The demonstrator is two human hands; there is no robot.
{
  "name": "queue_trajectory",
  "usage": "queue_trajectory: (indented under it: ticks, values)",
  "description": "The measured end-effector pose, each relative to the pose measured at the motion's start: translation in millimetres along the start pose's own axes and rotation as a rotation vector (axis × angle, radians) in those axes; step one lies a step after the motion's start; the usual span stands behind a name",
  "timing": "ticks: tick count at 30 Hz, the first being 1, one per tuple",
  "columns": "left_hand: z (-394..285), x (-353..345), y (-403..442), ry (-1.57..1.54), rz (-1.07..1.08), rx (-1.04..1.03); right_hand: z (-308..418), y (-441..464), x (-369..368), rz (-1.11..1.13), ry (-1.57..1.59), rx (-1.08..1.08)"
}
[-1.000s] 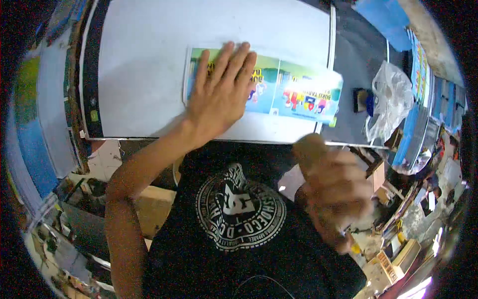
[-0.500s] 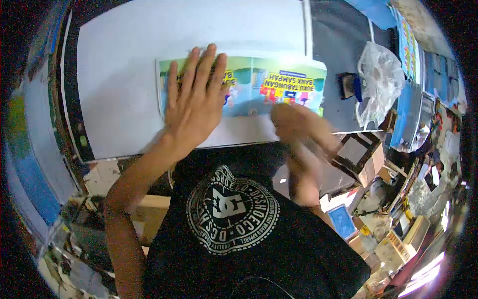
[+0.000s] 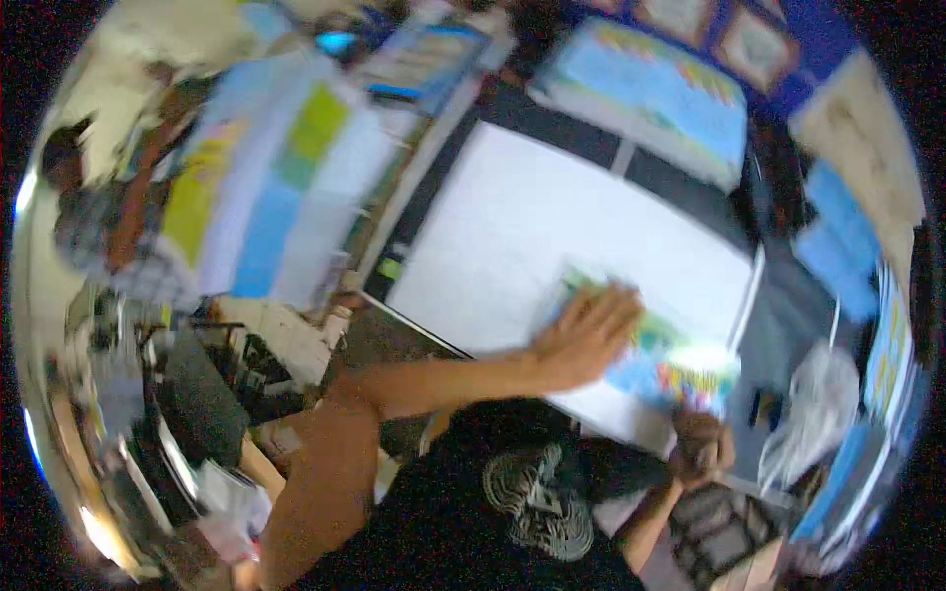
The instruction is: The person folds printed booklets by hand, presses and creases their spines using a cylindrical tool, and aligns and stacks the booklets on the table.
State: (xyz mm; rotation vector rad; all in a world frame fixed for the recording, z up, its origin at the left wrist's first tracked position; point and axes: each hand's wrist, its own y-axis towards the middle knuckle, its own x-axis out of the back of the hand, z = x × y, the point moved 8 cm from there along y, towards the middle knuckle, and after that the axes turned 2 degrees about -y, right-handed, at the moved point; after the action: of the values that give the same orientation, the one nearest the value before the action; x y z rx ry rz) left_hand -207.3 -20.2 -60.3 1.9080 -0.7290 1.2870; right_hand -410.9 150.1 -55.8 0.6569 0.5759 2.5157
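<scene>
My left hand (image 3: pixel 589 330) lies flat over the left part of a colourful printed booklet cover (image 3: pixel 680 376), its fingers stretched out. The cover is green and blue with yellow lettering and small cartoon figures, blurred now. It rests on a white board (image 3: pixel 512 236) near the board's front edge. My right hand (image 3: pixel 702 448) is curled into a fist by the cover's lower right corner. Motion blur and the closed fingers hide whatever may be in it.
A crumpled clear plastic bag (image 3: pixel 818 404) and a small dark object (image 3: pixel 764 407) lie right. A stack of printed sheets (image 3: pixel 650 94) sits behind the board. At left, another person (image 3: pixel 108 217) stands by large printed sheets (image 3: pixel 266 187). A dark wooden frame (image 3: pixel 719 527) is below right.
The view has swung left and tilted, bringing the other person and back stack into sight. My left hand stays flat on the cover; my right hand is now a fist by its lower corner.
</scene>
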Motion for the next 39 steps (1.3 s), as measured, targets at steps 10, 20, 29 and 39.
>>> queue_trajectory:
  ticks: [10,20,29,39]
  values:
    - [-6,2,-12,0.078,-0.187,0.003,-44,8,48,-0.360,0.181,-0.007]
    - [36,9,-25,-0.320,-0.545,0.276,9,24,30,-0.298,0.195,-0.164]
    - [57,19,-67,-0.223,-0.535,0.631,-31,32,57,-0.398,0.192,-0.286]
    - [63,22,-89,-0.616,-0.493,0.448,32,65,15,-0.139,0.016,-0.101]
